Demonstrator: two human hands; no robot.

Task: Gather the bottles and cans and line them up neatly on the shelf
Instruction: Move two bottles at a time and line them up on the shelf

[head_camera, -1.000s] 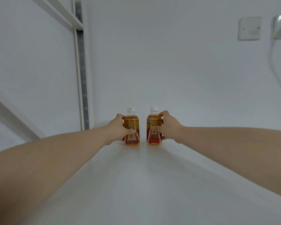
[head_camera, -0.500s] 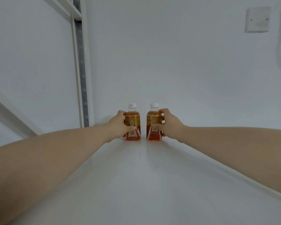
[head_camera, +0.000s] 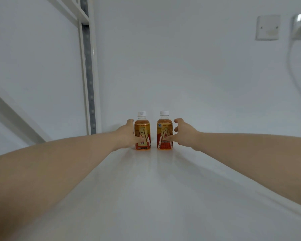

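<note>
fingers of left hand (head_camera: 125, 134) partly hidden behind left bottle (head_camera: 143, 128) | right hand (head_camera: 184, 133) splayed
</note>
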